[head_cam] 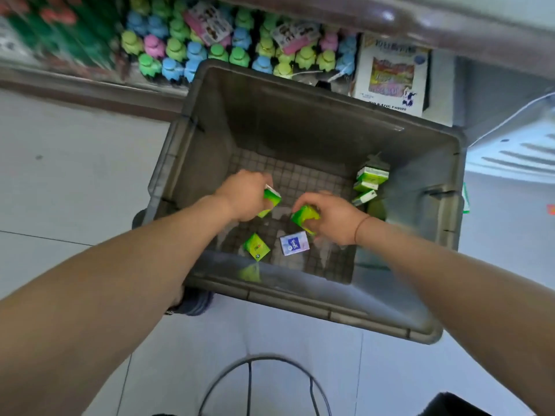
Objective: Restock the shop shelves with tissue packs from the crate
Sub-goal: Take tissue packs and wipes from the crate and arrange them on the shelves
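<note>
A deep grey crate [300, 304] stands on the floor below me. Both my hands reach down inside it. My left hand [246, 195] grips a green tissue pack [271, 201]. My right hand [333, 217] grips another green tissue pack [304, 217]. On the crate's gridded bottom lie a loose green pack [256, 247] and a blue-and-white pack [294, 242]. Three more green-and-white packs [371, 181] are stacked against the crate's right wall.
A low shelf [90, 82] behind the crate holds rows of bottles with green, blue and pink caps [177, 55]. A white printed box [392, 75] stands at its right. Pale tiled floor surrounds the crate. A dark cable loop [249, 382] lies near me.
</note>
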A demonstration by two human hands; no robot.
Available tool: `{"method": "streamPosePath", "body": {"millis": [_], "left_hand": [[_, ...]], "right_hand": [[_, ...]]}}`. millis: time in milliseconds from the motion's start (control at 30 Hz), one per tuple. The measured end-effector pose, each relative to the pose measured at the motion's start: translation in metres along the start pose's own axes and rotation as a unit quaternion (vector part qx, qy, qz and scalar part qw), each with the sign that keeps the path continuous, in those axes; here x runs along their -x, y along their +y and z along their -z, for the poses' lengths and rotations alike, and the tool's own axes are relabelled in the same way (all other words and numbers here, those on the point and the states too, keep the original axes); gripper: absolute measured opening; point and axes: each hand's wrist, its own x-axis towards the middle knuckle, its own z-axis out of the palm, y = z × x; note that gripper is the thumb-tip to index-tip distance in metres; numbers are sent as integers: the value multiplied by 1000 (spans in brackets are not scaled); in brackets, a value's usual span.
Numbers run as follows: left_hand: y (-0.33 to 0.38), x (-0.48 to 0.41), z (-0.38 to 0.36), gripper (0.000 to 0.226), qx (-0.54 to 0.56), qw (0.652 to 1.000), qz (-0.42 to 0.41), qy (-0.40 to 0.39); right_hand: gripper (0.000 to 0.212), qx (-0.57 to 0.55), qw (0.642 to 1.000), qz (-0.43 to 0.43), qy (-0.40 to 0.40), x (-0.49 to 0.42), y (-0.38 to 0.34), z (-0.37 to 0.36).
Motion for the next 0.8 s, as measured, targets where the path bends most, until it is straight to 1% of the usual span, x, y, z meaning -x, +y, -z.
{"method": "streamPosePath", "body": {"millis": [100,233,300,367,467,533,667,733,800], "left_hand": [[22,32,36,35,71,996,-13,59],[61,82,101,36,155,982,-36,107],[82,106,137,35,201,970,-57,126],[105,131,175,32,241,953,-93,159],[147,167,232,34,285,924,-146,211],[177,187,266,36,289,910,-175,240],[242,212,326,30,248,892,-232,299],[275,222,354,26,224,884,-258,319],[308,230,382,27,190,879,-272,343]], "right_hand": [[35,-13,998,26,49,27,-24,31],[37,-169,982,23,80,75,-55,90],[37,-189,977,38,94,106,-71,126],[35,-226,964,74,123,141,-91,162],[42,-277,930,133,202,194,-119,213],[44,-304,902,177,252,230,-134,245],[33,-325,843,252,348,294,-147,298],[33,-344,804,285,393,317,-148,322],[33,-350,768,313,434,334,-150,345]]}}
